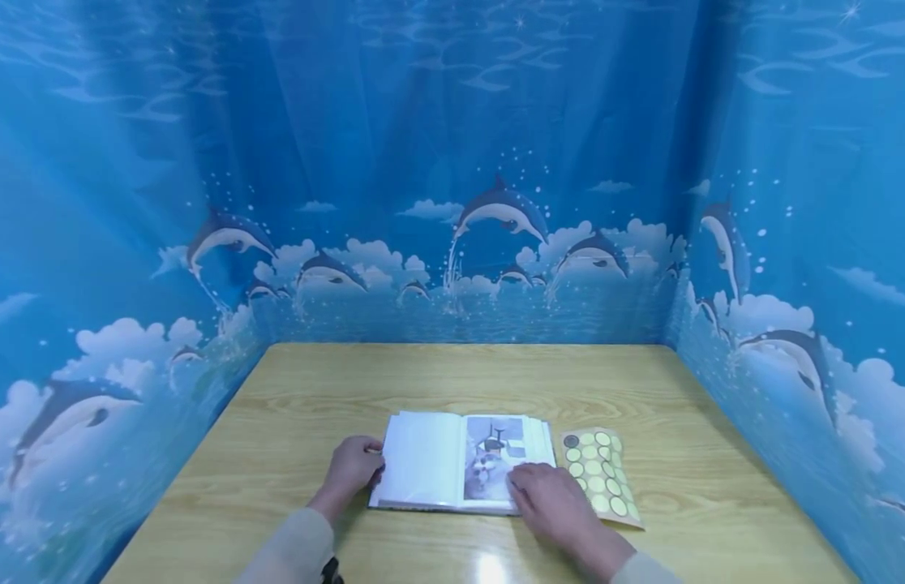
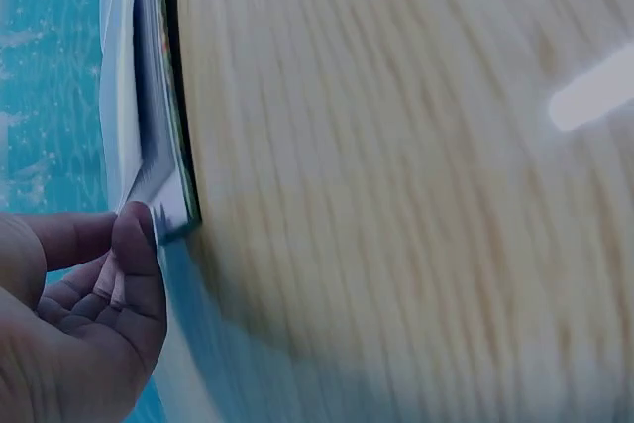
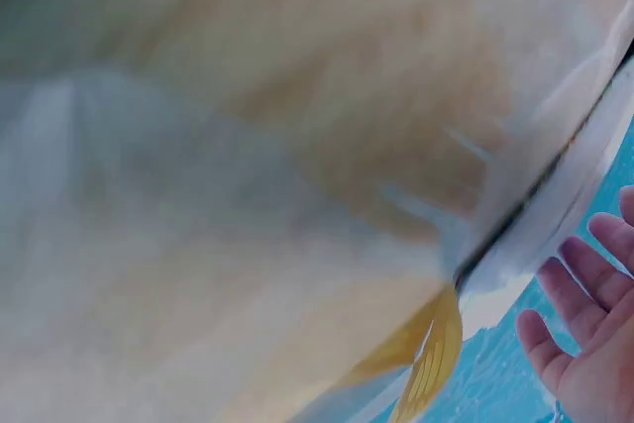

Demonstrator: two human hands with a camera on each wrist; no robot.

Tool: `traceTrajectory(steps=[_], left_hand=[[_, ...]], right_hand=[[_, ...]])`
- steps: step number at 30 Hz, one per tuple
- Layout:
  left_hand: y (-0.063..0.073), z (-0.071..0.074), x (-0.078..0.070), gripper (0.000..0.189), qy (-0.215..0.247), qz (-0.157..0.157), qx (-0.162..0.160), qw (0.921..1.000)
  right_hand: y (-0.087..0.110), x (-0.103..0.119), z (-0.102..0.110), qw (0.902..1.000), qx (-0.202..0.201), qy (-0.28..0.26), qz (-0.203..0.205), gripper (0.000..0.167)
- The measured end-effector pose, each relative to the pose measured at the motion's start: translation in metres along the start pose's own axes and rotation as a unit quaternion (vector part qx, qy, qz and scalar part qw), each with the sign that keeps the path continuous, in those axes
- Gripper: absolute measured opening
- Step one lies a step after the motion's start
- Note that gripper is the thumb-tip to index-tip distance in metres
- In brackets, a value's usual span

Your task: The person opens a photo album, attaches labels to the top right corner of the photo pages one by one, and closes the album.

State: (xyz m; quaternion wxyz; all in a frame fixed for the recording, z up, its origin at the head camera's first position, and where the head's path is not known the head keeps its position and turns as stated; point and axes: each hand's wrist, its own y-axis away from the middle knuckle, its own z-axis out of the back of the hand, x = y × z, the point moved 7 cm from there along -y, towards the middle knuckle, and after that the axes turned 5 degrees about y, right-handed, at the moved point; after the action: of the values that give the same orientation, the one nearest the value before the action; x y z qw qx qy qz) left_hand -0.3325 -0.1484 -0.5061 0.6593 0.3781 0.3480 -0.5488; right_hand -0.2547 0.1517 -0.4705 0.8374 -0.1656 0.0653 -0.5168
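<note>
An open photo album point(image 1: 423, 461) lies on the table, its left page white and bare. A greyish photo point(image 1: 489, 446) fills much of the right page. At the album's left edge is my left hand point(image 1: 352, 469). In the left wrist view, the thumb and forefinger of that hand point(image 2: 109, 309) pinch a page edge near the album's corner point(image 2: 178, 205). My right hand point(image 1: 558, 504) rests over the lower right of the right page, covering the photo's corner. Its fingers point(image 3: 580, 289) look extended in the right wrist view, beside the album's edge.
Just right of the album lies a sheet of round yellow stickers point(image 1: 593, 468), with one dark circle at its top left corner. The wood-grain table point(image 1: 314, 381) is enclosed on three sides by blue dolphin-print curtains point(image 1: 394, 162).
</note>
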Motion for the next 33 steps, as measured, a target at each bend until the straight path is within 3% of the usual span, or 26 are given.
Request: traceTrajectory(steps=[4, 9, 15, 20, 24, 29, 33], left_hand=[[-0.001, 0.005, 0.0, 0.03, -0.003, 0.008, -0.007, 0.9999], [-0.001, 0.005, -0.018, 0.026, -0.042, -0.018, -0.017, 0.9988], [0.001, -0.012, -0.05, 0.023, -0.048, -0.073, -0.016, 0.9961], [0.006, -0.037, -0.077, 0.023, -0.049, -0.118, -0.003, 0.9918], [0.013, -0.06, -0.094, 0.022, -0.054, -0.148, 0.013, 0.9874], [0.02, -0.085, -0.108, 0.022, -0.062, -0.145, 0.043, 0.9866], [0.026, -0.099, -0.116, 0.021, -0.065, -0.15, 0.062, 0.9846]], right_hand=[[-0.004, -0.019, 0.011, 0.999, -0.002, -0.008, -0.044, 0.026], [-0.004, -0.062, 0.023, 0.9875, 0.012, -0.028, -0.155, 0.034], [0.006, -0.108, 0.023, 0.9512, 0.068, -0.064, -0.294, 0.066], [0.016, -0.128, 0.012, 0.9151, 0.118, -0.071, -0.379, 0.098], [0.02, -0.132, 0.001, 0.8964, 0.145, -0.083, -0.41, 0.096], [0.02, -0.13, -0.004, 0.8922, 0.153, -0.079, -0.418, 0.074], [0.02, -0.131, -0.003, 0.8946, 0.149, -0.069, -0.416, 0.068]])
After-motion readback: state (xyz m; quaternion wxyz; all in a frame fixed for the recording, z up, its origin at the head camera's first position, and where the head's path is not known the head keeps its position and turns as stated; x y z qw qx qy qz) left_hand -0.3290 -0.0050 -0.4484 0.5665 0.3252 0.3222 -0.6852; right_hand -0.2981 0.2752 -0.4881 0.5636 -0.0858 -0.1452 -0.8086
